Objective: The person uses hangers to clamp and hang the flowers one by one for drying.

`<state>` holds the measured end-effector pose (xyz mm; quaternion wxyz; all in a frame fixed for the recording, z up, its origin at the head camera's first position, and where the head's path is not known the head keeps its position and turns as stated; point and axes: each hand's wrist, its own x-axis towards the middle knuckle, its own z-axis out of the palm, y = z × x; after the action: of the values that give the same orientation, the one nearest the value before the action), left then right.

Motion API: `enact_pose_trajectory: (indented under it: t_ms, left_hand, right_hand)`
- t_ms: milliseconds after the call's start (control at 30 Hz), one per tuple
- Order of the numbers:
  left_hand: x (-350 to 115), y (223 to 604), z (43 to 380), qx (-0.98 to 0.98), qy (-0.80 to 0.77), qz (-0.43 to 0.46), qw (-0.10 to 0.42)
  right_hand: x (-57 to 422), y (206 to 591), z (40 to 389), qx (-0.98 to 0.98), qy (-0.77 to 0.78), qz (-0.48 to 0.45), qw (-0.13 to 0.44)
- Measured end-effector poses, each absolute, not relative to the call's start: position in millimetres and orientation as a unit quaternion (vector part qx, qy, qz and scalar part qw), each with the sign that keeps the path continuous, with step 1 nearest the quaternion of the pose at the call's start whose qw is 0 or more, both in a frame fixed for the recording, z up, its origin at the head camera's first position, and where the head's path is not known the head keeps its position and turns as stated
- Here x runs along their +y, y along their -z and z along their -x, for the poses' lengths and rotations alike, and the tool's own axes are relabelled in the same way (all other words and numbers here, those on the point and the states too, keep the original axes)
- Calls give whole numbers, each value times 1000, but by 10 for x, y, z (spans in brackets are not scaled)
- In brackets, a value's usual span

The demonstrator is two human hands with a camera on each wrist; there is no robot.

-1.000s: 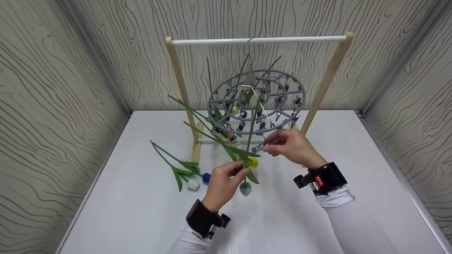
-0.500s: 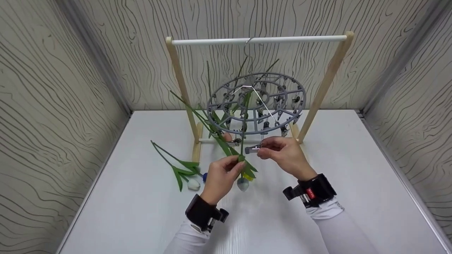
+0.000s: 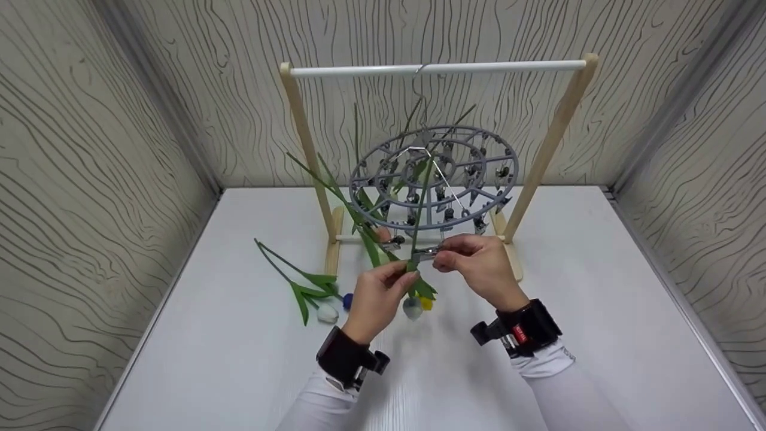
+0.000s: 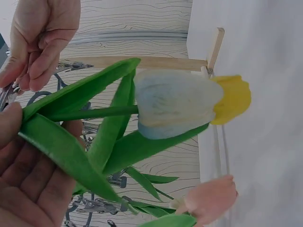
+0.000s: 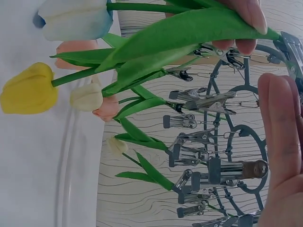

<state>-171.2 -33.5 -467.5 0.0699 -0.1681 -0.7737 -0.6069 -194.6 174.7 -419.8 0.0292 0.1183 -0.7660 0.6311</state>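
My left hand (image 3: 377, 299) pinches a pale blue-white tulip (image 4: 175, 104) by its stem near the leaves, with the flower head hanging down. My right hand (image 3: 482, 263) holds a metal clip (image 3: 426, 254) between thumb and fingers, its tip at the tulip's stem just above my left fingers. This clip dangles from the round grey clip hanger (image 3: 516, 167). Behind the held tulip hangs a yellow tulip (image 5: 29, 90). Pink tulips (image 4: 210, 201) and cream tulips (image 5: 86, 97) also hang head-down from the hanger.
A wooden rack with a white bar (image 3: 508, 66) carries the hanger by its hook. On the white table (image 3: 209, 359), to the left, lie a white tulip (image 3: 328, 313) and a blue tulip (image 3: 347, 301). Patterned walls enclose the back and sides.
My right hand has moved left and slightly down with the clip, bringing it to the stem. The held tulip has risen slightly; the hanger has shifted a little.
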Motion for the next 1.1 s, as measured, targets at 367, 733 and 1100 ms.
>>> enact_pose_trajectory:
  t_ms: [367, 733, 1100]
  left_hand:
    - [-308, 4649, 1709, -764, 618, 177, 58]
    - [-297, 4648, 1754, -776, 607, 160, 61]
    - [-277, 4748, 1842, -787, 597, 149, 38]
  right_hand:
    - [1735, 4213, 1958, -764, -636, -110, 18]
    - [1758, 4228, 1999, -781, -612, -120, -20]
    - [1780, 4284, 2011, -808, -578, -115, 1]
